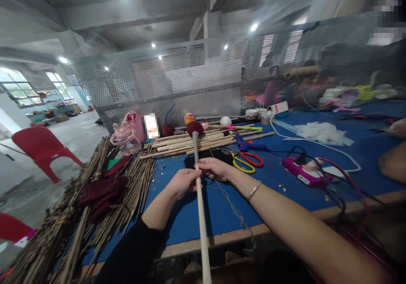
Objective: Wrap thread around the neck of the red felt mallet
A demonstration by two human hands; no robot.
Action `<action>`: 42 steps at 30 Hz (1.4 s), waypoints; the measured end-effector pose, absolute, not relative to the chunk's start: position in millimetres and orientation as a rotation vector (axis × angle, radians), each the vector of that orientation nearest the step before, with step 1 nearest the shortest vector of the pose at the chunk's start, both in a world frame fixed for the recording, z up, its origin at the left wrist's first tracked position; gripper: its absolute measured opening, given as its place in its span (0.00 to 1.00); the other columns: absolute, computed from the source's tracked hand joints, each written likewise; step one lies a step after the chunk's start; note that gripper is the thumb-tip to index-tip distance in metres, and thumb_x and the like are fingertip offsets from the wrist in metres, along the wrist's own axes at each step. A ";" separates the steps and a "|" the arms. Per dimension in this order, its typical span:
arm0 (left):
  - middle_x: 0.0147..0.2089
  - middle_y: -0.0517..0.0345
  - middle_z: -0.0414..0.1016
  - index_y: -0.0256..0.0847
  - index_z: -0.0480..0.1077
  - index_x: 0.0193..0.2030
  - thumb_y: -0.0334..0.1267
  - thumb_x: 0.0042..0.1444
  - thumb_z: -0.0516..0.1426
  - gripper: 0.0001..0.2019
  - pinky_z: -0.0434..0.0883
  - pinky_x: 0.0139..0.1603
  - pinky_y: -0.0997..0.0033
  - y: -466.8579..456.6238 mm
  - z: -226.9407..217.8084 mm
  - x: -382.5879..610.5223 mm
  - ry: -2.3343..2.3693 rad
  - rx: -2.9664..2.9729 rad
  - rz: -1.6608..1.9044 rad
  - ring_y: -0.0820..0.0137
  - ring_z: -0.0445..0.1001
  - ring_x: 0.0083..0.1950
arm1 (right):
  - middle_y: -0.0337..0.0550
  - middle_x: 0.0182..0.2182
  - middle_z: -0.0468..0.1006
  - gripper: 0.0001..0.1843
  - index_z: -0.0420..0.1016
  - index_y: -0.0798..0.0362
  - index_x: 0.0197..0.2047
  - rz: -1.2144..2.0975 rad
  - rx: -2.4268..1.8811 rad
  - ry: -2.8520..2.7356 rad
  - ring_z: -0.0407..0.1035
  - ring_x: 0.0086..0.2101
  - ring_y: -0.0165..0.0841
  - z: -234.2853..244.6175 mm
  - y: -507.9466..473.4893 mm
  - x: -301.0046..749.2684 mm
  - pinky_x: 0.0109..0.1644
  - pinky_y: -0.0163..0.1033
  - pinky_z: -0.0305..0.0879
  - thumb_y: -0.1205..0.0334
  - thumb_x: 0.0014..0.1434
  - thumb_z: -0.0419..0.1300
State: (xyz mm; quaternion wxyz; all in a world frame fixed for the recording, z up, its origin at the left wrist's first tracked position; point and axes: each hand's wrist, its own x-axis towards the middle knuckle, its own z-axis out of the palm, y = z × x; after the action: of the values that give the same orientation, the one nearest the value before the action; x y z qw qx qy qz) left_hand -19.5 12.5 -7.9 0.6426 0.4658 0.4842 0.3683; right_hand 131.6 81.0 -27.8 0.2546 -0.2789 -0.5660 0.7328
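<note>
A pale wooden stick (201,216) runs from near my body up over the blue table, with a dark red ball (194,128) at its far end. Grey wrapping (196,148) covers the part below the ball. My left hand (184,182) pinches the stick just under the wrapping. Beside it, my right hand (213,168) has its fingers closed at the wrapping's lower edge. From there loose grey string (234,210) trails over the table's front edge. What exactly the right fingertips press is partly hidden.
Yellow-and-red-handled scissors (244,163), a blue glue gun (249,143) and a magenta power strip (300,172) lie to the right. Wooden sticks (171,146) lie behind my hands. Bundled thin twigs (136,195) and dark red cloth (104,191) cover the left. Another person's arm (393,161) rests at far right.
</note>
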 end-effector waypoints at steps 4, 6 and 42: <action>0.21 0.61 0.66 0.34 0.68 0.31 0.45 0.44 0.60 0.14 0.64 0.21 0.79 12.5 -6.8 -21.6 1.107 1.027 0.780 0.77 0.67 0.21 | 0.30 0.15 0.63 0.15 0.62 0.56 0.29 1.931 -0.801 -1.569 0.43 0.13 0.18 -27.2 79.4 129.7 0.14 0.27 0.34 0.54 0.47 0.62; 0.18 0.64 0.63 0.36 0.66 0.27 0.49 0.43 0.60 0.16 0.61 0.18 0.79 14.0 -9.8 -23.8 1.209 1.122 0.775 0.79 0.63 0.17 | 0.28 0.13 0.60 0.15 0.62 0.56 0.28 1.904 -0.833 -1.582 0.42 0.12 0.18 -26.6 77.9 127.4 0.14 0.28 0.35 0.55 0.47 0.62; 0.19 0.58 0.69 0.35 0.65 0.23 0.48 0.41 0.61 0.17 0.62 0.21 0.82 17.5 -16.6 -22.6 1.164 1.185 0.819 0.81 0.64 0.17 | 0.26 0.12 0.55 0.15 0.62 0.55 0.27 1.926 -0.843 -1.517 0.40 0.12 0.18 -27.9 79.9 125.3 0.14 0.27 0.34 0.55 0.47 0.62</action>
State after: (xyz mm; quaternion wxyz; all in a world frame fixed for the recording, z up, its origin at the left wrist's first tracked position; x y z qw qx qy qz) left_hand -22.6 17.5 -16.6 0.6011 0.5113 0.5024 0.3534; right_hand 125.3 79.9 -27.9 0.2710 -0.3128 -0.5632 0.7152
